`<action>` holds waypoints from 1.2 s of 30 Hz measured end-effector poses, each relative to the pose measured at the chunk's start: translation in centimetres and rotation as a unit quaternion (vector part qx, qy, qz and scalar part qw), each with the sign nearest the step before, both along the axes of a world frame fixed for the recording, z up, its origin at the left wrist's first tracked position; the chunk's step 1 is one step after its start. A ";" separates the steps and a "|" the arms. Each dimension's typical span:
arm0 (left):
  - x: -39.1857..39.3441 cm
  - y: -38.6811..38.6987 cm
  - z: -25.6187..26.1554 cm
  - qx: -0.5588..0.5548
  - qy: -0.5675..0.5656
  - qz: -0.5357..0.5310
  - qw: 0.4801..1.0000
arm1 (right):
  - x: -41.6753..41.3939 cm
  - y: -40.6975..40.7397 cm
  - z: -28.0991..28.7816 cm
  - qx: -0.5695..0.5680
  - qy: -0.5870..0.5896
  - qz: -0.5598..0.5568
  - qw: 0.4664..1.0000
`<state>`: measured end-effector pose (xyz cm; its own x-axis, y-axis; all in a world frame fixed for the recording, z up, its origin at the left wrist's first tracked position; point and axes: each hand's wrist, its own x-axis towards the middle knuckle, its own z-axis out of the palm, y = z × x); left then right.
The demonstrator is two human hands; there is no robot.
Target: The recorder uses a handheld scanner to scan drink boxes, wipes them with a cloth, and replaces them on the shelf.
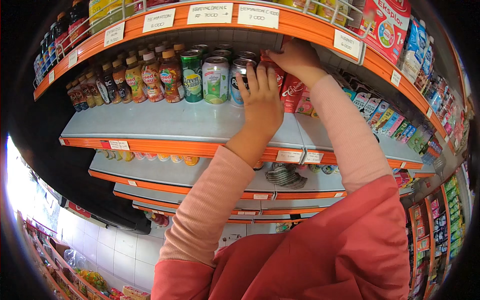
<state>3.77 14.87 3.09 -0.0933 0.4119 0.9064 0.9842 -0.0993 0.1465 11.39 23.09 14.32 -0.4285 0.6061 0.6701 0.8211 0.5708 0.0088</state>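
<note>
My left hand (262, 99) is raised at the shelf (168, 120), its back towards me and its fingers up. The fingers partly cover a blue-and-white drink can (236, 88) and the red cartons behind; the palm side is hidden. My right hand (300, 58) reaches higher and deeper, over the tops of the red cartons (291, 92). One finger lies along a carton's upper edge, while the others are out of sight, so its grip is unclear. Left of my hands stand a pale green can (215, 80), a green can (191, 77) and several coffee drink bottles (170, 77).
An orange-edged upper shelf (210, 22) with price cards overhangs my hands. Small milk cartons (369, 103) line the right side. On a lower shelf lies a striped cloth (287, 175). White floor tiles (123, 243) show below, with another goods rack (431, 232) at the right.
</note>
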 end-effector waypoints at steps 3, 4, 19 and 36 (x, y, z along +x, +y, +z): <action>-0.3 0.1 -0.3 0.012 0.000 0.002 1.000 | -2.0 0.3 0.8 0.023 -0.038 -0.050 0.998; -0.4 0.1 -0.4 0.009 -0.004 -0.004 1.000 | -2.7 0.1 1.4 -0.030 -0.089 -0.076 0.993; -0.4 0.2 -0.3 -0.003 0.007 -0.013 1.000 | -6.0 -0.2 3.0 -0.129 -0.258 -0.164 0.943; 0.2 0.0 -0.2 -0.009 0.010 -0.027 1.000 | -2.6 6.5 2.6 -0.030 -0.023 -0.057 0.998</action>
<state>3.93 14.89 2.90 -0.0529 0.4314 0.9006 0.9802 -0.1500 0.1294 8.79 29.58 16.90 -0.3843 0.6915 0.6117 0.8803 0.4741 0.0171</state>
